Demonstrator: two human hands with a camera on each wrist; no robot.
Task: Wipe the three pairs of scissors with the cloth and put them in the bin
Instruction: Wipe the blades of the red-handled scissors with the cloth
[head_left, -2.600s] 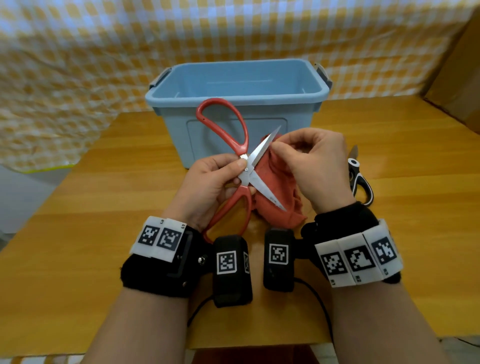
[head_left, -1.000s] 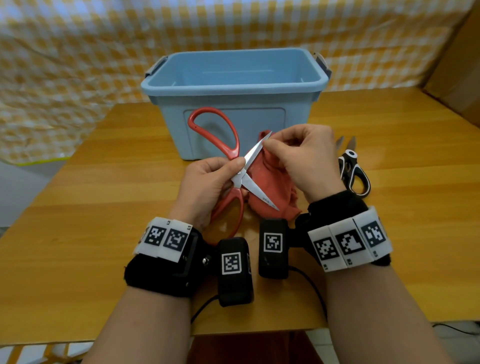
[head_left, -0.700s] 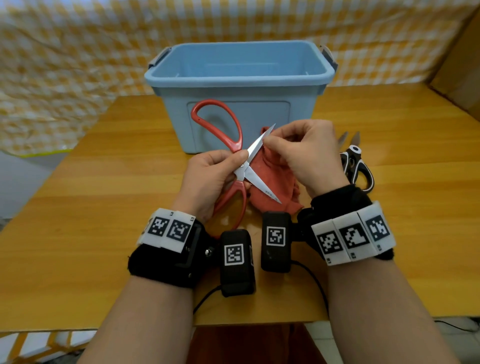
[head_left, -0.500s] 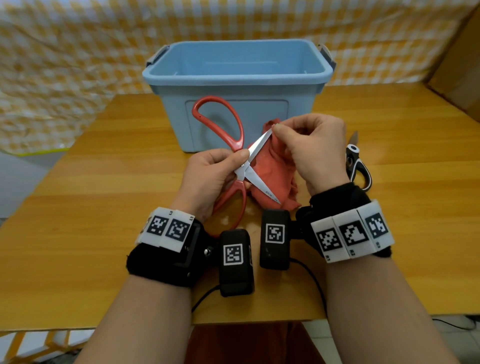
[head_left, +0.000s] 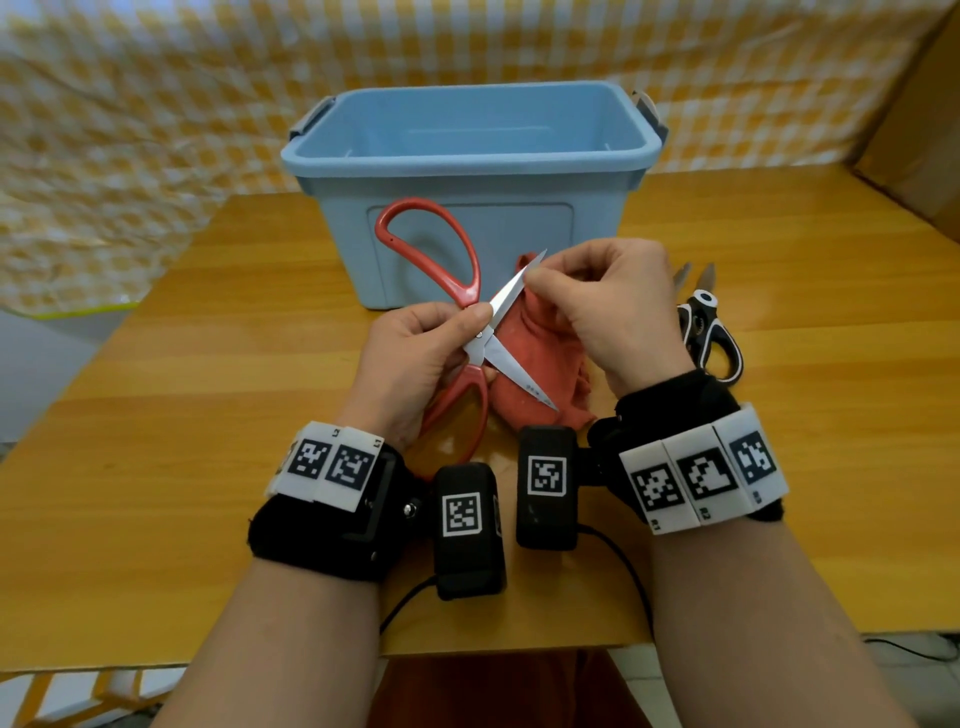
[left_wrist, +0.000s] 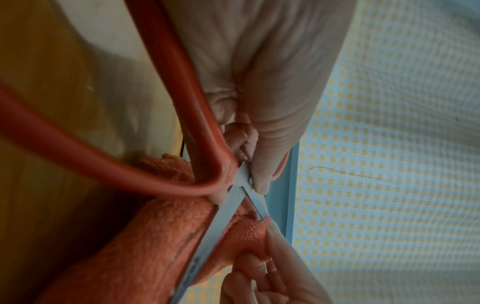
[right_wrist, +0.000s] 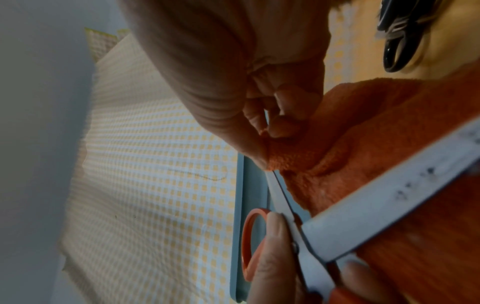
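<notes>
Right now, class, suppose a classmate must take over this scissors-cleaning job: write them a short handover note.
Left hand: grips the red scissors near the pivot, blades open.
Right hand: pinches the red cloth round the upper blade, near its tip.
Black-handled scissors lie on the table, right of the hands, seemingly untouched.
Blue bin stands behind; no scissors visible inside, though its floor is partly hidden.
A third pair is not in view.
Left: finish wiping the red pair, bin it, then wipe and bin the others.
</notes>
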